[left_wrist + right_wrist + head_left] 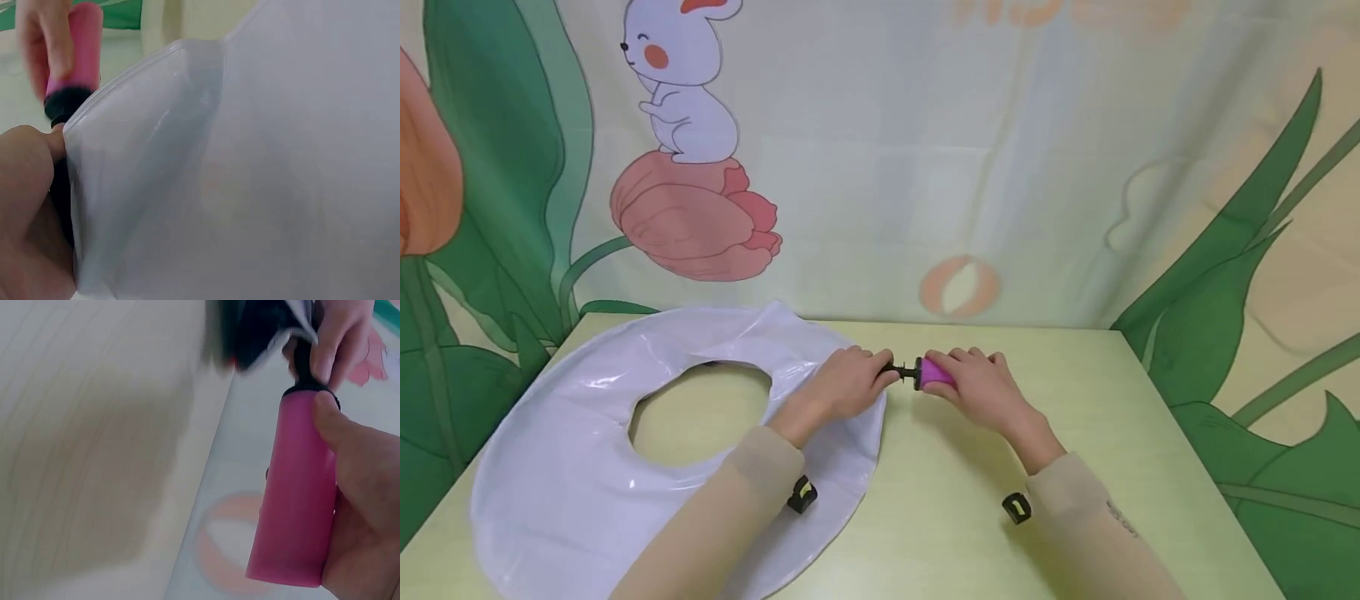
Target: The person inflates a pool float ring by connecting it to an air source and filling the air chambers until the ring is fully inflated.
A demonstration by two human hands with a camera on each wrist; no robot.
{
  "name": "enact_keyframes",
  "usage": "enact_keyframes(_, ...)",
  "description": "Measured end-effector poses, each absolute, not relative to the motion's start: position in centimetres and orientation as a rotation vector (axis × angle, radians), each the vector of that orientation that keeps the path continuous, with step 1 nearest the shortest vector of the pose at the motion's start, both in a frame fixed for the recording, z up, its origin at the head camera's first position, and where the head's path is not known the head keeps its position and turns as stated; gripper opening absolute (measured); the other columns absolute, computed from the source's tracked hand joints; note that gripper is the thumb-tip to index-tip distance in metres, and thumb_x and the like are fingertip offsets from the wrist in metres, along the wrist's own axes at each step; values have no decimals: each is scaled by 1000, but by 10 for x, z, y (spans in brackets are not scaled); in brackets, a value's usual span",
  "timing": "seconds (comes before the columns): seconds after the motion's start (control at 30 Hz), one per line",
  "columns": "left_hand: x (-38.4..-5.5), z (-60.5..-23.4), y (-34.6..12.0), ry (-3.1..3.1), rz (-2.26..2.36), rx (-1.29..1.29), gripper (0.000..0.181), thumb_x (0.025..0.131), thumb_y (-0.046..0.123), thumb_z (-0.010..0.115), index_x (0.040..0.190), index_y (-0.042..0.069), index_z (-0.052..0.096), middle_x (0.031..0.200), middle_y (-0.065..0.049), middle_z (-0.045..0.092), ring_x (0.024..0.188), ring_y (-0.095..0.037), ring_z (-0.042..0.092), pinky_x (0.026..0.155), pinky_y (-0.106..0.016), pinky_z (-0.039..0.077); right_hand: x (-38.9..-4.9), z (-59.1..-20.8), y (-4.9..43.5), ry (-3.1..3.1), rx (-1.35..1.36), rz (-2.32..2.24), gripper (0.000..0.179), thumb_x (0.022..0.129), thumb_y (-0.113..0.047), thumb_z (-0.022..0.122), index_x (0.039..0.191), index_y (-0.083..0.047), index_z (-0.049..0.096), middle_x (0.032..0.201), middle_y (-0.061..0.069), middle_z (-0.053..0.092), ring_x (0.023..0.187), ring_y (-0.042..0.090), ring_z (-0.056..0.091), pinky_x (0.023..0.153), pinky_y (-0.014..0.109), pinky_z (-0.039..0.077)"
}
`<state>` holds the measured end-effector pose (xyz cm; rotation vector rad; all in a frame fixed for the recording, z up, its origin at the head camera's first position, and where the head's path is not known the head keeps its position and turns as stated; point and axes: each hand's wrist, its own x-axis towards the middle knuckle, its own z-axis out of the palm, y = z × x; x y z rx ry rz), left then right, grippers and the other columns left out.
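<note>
A small hand pump has a pink barrel (294, 494) and a black end with a thin black rod (907, 372). My right hand (985, 387) wraps round the pink barrel, thumb along its side near the black collar (309, 387). Opposite it, my left hand (850, 382) grips the black end, most of which its fingers hide. Under my left forearm lies a whitish inflatable ring (565, 433), wrinkled and only partly full. In the left wrist view the ring's edge (144, 156) overlaps the black part beside my left hand (28, 206).
The ring covers the left side of the pale yellow-green table (1150, 417). Behind the table hangs a cloth backdrop (865, 167) printed with a rabbit, flowers and leaves. Small black devices (1017, 507) sit at both sleeves.
</note>
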<state>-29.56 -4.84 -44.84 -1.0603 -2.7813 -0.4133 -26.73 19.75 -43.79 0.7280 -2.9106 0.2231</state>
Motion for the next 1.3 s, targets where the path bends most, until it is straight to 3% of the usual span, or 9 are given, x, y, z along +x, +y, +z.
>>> enact_keyframes(0.17, -295, -447, -48, -2790, -416, -1058, 24, 109, 33, 53, 95, 14, 55, 70, 0, 50, 72, -25, 54, 70, -40, 43, -266, -438, 191, -2916, 725, 225, 57, 102, -54, 55, 147, -20, 56, 124, 7, 66, 108, 30, 60, 85, 51, 39)
enact_keyframes(0.53, -302, -448, -77, -2813, -435, -1050, 23, 108, 32, 54, 95, 13, 56, 70, 0, 49, 73, -24, 53, 73, -40, 43, -264, -438, 252, -2974, 680, 357, 55, 100, -44, 65, 147, -17, 56, 116, 9, 66, 102, 30, 58, 88, 56, 37)
enact_keyframes(0.97, -289, -443, -48, -2777, -453, -1053, 22, 109, 32, 54, 98, 13, 56, 71, 1, 50, 70, -23, 51, 69, -39, 42, -267, -433, 197, -2878, 806, 215, 56, 102, -54, 57, 145, -19, 58, 117, 5, 67, 101, 28, 61, 82, 49, 40)
enact_keyframes(1.3, -296, -446, -81, -2813, -451, -1045, 21, 108, 31, 55, 96, 14, 56, 69, 2, 49, 71, -23, 51, 72, -39, 42, -265, -437, 244, -2929, 704, 310, 55, 100, -47, 65, 146, -18, 57, 122, 8, 66, 105, 29, 59, 89, 54, 38)
